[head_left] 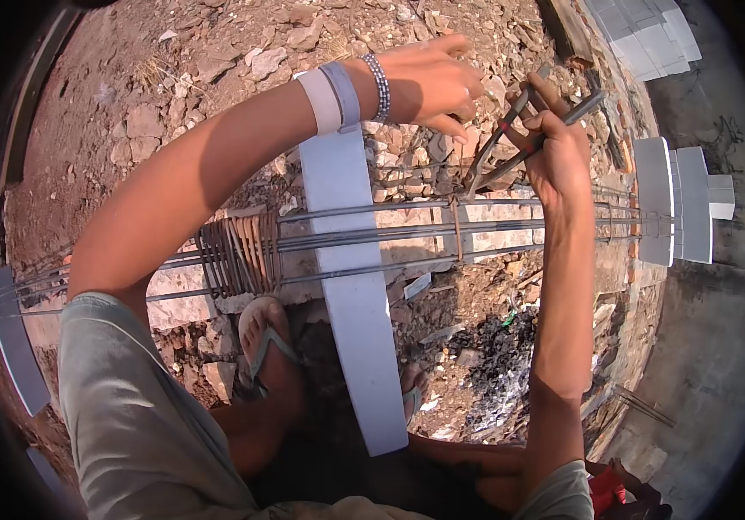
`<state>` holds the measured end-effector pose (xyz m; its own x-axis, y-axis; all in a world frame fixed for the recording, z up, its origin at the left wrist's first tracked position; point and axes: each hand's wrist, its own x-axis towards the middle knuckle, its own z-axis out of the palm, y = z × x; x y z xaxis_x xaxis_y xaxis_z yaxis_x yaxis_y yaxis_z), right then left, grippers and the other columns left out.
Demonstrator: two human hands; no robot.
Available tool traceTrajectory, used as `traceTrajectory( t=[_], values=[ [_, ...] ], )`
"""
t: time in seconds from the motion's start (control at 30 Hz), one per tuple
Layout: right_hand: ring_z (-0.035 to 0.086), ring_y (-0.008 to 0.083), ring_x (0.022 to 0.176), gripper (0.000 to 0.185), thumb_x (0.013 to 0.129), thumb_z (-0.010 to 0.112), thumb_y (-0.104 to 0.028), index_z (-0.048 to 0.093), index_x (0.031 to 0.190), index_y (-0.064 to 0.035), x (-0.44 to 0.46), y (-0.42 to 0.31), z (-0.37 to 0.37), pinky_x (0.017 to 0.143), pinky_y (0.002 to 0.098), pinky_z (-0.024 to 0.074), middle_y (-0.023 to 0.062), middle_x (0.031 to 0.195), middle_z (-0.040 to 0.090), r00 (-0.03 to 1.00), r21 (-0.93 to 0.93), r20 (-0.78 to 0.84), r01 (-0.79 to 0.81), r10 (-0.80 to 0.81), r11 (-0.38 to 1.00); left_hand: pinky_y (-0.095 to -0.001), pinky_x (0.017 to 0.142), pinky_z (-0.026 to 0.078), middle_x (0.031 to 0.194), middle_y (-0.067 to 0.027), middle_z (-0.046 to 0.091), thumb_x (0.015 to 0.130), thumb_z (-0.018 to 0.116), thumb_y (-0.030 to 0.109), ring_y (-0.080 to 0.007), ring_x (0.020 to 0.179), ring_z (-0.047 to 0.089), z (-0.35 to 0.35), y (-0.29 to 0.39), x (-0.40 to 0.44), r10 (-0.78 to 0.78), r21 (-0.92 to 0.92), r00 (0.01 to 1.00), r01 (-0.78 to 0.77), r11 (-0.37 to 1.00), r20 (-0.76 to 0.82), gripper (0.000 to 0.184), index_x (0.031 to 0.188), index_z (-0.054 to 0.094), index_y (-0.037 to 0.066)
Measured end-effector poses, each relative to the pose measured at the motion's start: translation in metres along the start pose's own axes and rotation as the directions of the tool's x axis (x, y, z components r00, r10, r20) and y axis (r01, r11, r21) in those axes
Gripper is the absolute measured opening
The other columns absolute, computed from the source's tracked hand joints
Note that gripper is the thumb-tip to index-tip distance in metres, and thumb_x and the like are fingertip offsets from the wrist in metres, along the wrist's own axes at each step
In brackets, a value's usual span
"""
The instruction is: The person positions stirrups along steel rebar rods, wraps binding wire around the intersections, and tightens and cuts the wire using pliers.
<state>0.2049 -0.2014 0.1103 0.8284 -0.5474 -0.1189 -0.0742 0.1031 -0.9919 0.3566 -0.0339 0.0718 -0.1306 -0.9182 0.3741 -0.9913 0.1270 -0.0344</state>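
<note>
My right hand (556, 160) grips a pair of pincers (483, 165), their handles spread apart. The jaws point down at a steel stirrup (456, 230) where it crosses the upper bar of a reinforcing cage (416, 232). Left of the pincers, my left hand (437, 91) hovers above the rubble, fingers apart, with nothing visible in it. A beaded bracelet (378, 87) and a pale band sit on that wrist. Several rusty stirrups (238, 253) are bunched on the cage farther left. Under the bars lies a long light-grey block (351, 312).
Other grey blocks support the cage at the left (15, 334) and right (654, 199). My sandalled foot (266, 334) stands beside the bars. Broken bricks and soil (147, 121) cover the ground. Part of another person in red (606, 494) shows at the lower right.
</note>
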Motion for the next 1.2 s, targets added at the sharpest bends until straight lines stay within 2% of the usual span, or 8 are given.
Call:
traceTrajectory(
  t=[0.4,0.67,0.83,0.9,1.0,1.03,1.13,1.2],
  values=[
    [0.062,0.0245,0.116,0.053,0.09,0.044,0.008,0.046,0.143,0.0091,0.01,0.012,0.024,0.089,0.0397,0.0584,0.0211,0.132,0.055,0.996,0.011,0.001,0.084,-0.084,0.996,-0.0467,0.113,0.032,0.102,-0.0019,0.067,0.091,0.067,0.05,-0.0173,0.113,0.06,0.005,0.0,-0.001,-0.024,-0.022,1.0,0.024,0.999,-0.012,0.036,0.092,0.078,0.016],
    [0.064,0.02,0.082,0.031,0.109,0.05,-0.023,0.059,0.119,0.005,0.034,0.019,0.037,0.067,0.0365,0.0581,0.0111,0.099,0.063,0.977,-0.12,-0.212,0.005,-0.03,0.993,-0.0495,0.115,0.031,0.111,-0.0023,0.067,0.092,0.066,0.052,-0.0175,0.121,0.057,0.03,-0.003,-0.006,-0.006,0.052,0.975,0.018,0.999,-0.223,0.037,0.099,0.076,0.017],
    [0.057,0.0131,0.074,0.043,0.1,0.066,-0.044,0.062,0.115,-0.0029,0.057,0.02,0.028,0.068,0.0354,0.0531,0.0047,0.092,0.061,0.999,-0.012,-0.019,-0.046,0.046,0.999,-0.0476,0.114,0.034,0.107,-0.0074,0.067,0.086,0.073,0.056,-0.0217,0.12,0.058,0.029,0.026,-0.02,-0.218,-0.022,0.886,0.229,0.973,-0.41,0.044,0.098,0.076,0.013],
    [0.06,0.0151,0.077,0.036,0.1,0.065,-0.037,0.065,0.113,-0.0037,0.072,0.029,0.02,0.07,0.0352,0.0543,0.0057,0.092,0.064,0.992,0.074,0.079,-0.108,0.102,0.991,-0.0466,0.111,0.039,0.11,-0.0106,0.067,0.083,0.078,0.058,-0.0249,0.122,0.059,0.014,0.063,-0.026,-0.557,-0.152,0.761,0.54,0.828,-0.331,0.052,0.107,0.074,0.011],
    [0.06,0.0151,0.077,0.036,0.1,0.066,-0.038,0.065,0.113,-0.0038,0.08,0.032,0.019,0.071,0.0354,0.0541,0.0054,0.092,0.064,0.979,0.069,0.151,-0.148,0.136,0.987,-0.0388,0.095,0.051,0.11,-0.0136,0.068,0.084,0.08,0.051,-0.0258,0.107,0.067,0.038,0.062,-0.013,-0.782,-0.581,0.571,0.735,0.35,0.25,0.061,0.121,0.064,0.005],
    [0.06,0.015,0.077,0.037,0.1,0.066,-0.038,0.065,0.114,-0.0038,0.082,0.033,0.02,0.071,0.0354,0.054,0.0052,0.092,0.064,0.977,0.056,0.161,-0.151,0.141,0.987,-0.0346,0.087,0.056,0.109,-0.014,0.069,0.085,0.08,0.046,-0.0247,0.097,0.071,0.049,0.059,-0.007,-0.781,-0.672,0.489,0.73,0.123,0.389,0.064,0.126,0.06,0.001],
    [0.06,0.0149,0.077,0.038,0.1,0.066,-0.039,0.064,0.114,-0.0039,0.086,0.033,0.025,0.073,0.0355,0.0539,0.0049,0.092,0.064,0.971,0.036,0.188,-0.16,0.15,0.986,-0.0339,0.084,0.058,0.105,-0.0136,0.07,0.087,0.079,0.041,-0.0234,0.087,0.073,0.074,0.031,0.021,-0.763,-0.911,0.624,0.394,0.12,0.17,0.064,0.127,0.056,-0.004],
    [0.06,0.0149,0.078,0.038,0.099,0.066,-0.039,0.064,0.114,-0.0039,0.088,0.031,0.026,0.073,0.0356,0.0537,0.0047,0.092,0.063,0.967,0.032,0.205,-0.162,0.153,0.986,-0.0365,0.082,0.06,0.106,-0.0127,0.07,0.088,0.077,0.036,-0.0236,0.086,0.074,0.077,0.027,0.029,-0.641,-0.952,0.704,0.207,-0.224,0.304,0.057,0.124,0.056,-0.003]
  ],
)
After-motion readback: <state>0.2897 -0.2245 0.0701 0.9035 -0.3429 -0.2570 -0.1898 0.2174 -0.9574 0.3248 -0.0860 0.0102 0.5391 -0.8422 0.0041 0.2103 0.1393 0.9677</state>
